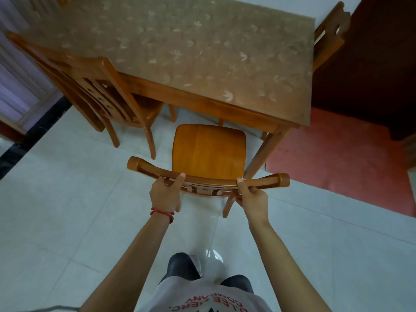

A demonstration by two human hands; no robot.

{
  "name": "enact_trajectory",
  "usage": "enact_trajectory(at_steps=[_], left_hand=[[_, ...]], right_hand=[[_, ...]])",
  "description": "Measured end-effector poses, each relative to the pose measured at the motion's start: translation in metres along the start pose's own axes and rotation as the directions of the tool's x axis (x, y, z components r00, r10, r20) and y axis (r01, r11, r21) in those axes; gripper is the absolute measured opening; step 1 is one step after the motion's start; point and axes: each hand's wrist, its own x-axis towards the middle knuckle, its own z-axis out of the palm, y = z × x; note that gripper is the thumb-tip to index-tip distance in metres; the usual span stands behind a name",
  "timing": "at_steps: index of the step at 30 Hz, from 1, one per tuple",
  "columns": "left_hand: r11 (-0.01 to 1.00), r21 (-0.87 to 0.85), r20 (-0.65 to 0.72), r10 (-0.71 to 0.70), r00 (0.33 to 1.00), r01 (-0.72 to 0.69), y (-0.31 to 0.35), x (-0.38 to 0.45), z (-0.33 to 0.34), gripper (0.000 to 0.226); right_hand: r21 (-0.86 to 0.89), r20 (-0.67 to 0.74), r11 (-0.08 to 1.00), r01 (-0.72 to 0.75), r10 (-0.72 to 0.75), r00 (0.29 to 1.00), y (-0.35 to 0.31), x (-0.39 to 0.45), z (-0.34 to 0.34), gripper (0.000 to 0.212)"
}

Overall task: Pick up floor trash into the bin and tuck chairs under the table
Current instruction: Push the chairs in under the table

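Pale floor tiles (pixel 67 210) surround the table (pixel 191 52); mid-frame, the left hand (pixel 164 194) and right hand (pixel 252 201) clasp the chair (pixel 209 149) by its top rail, seat facing the table, apparently to push it under.

Both arms were stretched forward and down. The left hand (pixel 165 194), a red string tied at its wrist, and the right hand (pixel 252 200) were each closed around the chair's top rail (pixel 209 180), thumbs on top.
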Motion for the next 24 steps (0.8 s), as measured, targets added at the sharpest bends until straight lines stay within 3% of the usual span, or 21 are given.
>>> enact_trajectory(at_steps=[3,12,18,24], left_hand=[[0.999,0.012,-0.013,0.031,0.999,-0.031,-0.002,0.001,-0.001,0.031],[0.997,0.010,-0.042,0.079,0.996,-0.078,-0.004,0.015,-0.001,0.046],[0.997,-0.015,-0.044,0.069,0.997,-0.070,0.000,0.048,-0.002,0.041],[0.996,-0.025,-0.022,0.081,0.997,-0.081,0.003,0.079,-0.001,0.040]], right_hand=[[0.018,-0.007,1.000,0.002,-0.002,1.000,0.002,0.003,0.002,0.023],[0.050,-0.038,0.999,0.005,-0.003,0.999,0.002,0.011,0.010,0.022],[0.046,-0.047,0.999,0.018,-0.015,0.999,-0.009,0.023,0.031,0.030],[0.051,-0.078,0.998,0.025,-0.021,0.997,-0.018,0.037,0.050,0.023]])
